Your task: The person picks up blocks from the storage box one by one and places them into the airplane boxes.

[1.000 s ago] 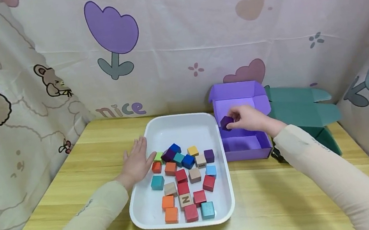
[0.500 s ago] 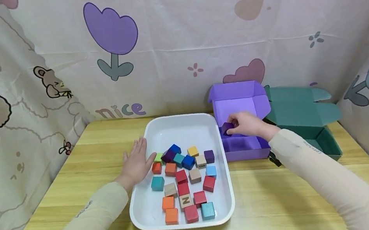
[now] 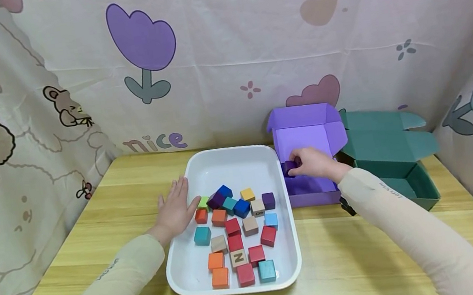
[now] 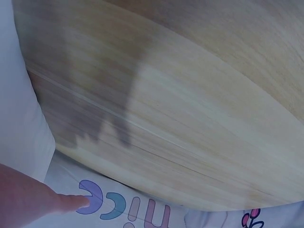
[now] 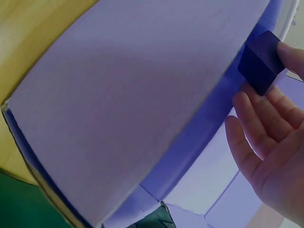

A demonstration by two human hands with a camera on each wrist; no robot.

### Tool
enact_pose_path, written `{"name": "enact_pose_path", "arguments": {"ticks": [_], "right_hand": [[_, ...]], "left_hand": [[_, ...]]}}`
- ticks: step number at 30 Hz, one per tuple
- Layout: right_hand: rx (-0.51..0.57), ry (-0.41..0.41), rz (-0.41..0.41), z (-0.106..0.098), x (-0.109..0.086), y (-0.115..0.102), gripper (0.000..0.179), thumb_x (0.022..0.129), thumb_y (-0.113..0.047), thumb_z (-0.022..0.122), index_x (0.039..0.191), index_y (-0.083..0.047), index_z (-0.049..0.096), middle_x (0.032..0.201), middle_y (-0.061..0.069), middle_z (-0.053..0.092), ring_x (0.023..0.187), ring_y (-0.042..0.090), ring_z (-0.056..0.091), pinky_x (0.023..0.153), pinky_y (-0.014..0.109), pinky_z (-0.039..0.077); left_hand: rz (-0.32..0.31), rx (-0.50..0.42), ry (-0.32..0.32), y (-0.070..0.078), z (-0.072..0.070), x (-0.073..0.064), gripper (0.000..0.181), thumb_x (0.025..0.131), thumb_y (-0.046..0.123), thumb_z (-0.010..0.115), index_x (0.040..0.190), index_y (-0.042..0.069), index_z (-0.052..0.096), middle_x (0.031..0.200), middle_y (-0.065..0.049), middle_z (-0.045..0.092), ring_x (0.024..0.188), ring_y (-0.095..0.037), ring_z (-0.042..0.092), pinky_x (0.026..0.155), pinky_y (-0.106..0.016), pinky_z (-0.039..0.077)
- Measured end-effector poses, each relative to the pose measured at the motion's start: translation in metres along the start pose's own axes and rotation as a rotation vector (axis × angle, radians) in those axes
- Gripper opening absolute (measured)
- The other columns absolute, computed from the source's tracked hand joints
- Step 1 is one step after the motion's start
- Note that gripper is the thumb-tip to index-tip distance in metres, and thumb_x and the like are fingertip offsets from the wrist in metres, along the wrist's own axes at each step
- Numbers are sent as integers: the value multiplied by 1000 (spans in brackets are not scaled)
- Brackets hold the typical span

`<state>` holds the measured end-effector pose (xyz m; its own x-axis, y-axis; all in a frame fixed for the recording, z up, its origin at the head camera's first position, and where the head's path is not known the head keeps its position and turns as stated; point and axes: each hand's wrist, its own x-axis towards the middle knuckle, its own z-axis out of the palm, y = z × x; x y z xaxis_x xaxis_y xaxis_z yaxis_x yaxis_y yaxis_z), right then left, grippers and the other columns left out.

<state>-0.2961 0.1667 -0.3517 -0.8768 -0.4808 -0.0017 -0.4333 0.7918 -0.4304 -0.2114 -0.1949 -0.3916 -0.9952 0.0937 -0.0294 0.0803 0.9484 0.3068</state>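
Observation:
My right hand (image 3: 313, 163) pinches a dark purple block (image 3: 289, 168) between thumb and fingers, low over the left side of the open purple box (image 3: 316, 199). In the right wrist view the same purple block (image 5: 261, 62) shows at the fingertips, beside the box wall (image 5: 118, 104). My left hand (image 3: 173, 209) lies with straight fingers on the left rim of a white tray (image 3: 229, 161). Its thumb reaches over the rim close to a lime green block (image 3: 203, 202). Several coloured and plain wooden blocks sit in the tray, among them another purple block (image 3: 268, 201).
An open green box (image 3: 403, 174) stands right of the purple one, its lid (image 3: 385, 139) folded back. A patterned cloth (image 3: 211, 35) hangs behind the wooden table (image 3: 140, 176). The tray's right edge is close against the purple box.
My right hand has lowered with the purple block toward the box and shifted slightly left; the forearm has moved left, uncovering more of the green box. The left hand stays in place.

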Motion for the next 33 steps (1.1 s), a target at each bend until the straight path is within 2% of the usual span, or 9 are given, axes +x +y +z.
{"name": "enact_pose_path", "arguments": {"ticks": [7, 12, 18, 25, 33], "right_hand": [[-60, -3, 17, 8, 2, 0, 30, 80, -23, 72, 98, -1, 63, 84, 9, 65, 74, 19, 56, 72, 36, 50], [-192, -9, 41, 20, 1, -1, 34, 80, -27, 71, 102, -2, 64, 95, 12, 68, 85, 26, 63, 77, 43, 53], [-334, 22, 33, 30, 3, -2, 27, 80, -30, 72, 96, -8, 66, 93, 9, 70, 87, 28, 66, 72, 45, 54], [-357, 40, 32, 35, 4, -6, 23, 80, -24, 73, 92, -6, 65, 93, 14, 70, 88, 33, 66, 70, 49, 54], [-352, 37, 34, 40, 5, -5, 29, 80, -19, 73, 98, -1, 59, 92, 17, 68, 87, 34, 66, 69, 47, 55]], "left_hand": [[-4, 1, -2, 0, 0, 0, 73, 98, 42, 40, 149, 0, 9, 157, -20, 8, 144, -40, 5, 110, -68, 4], [-8, 3, -1, 0, -1, 0, 73, 98, 42, 40, 149, 0, 9, 157, -20, 8, 144, -40, 5, 110, -68, 5], [-8, 5, 0, 2, -1, -1, 73, 98, 42, 40, 149, 0, 9, 157, -20, 9, 144, -39, 5, 110, -68, 5], [-13, -8, -9, 1, -1, -2, 73, 98, 42, 39, 149, 0, 8, 157, -19, 7, 144, -39, 4, 110, -67, 2], [-12, -6, -7, 0, -1, -1, 73, 98, 43, 39, 149, 0, 8, 157, -19, 8, 144, -39, 5, 110, -67, 3]]}}
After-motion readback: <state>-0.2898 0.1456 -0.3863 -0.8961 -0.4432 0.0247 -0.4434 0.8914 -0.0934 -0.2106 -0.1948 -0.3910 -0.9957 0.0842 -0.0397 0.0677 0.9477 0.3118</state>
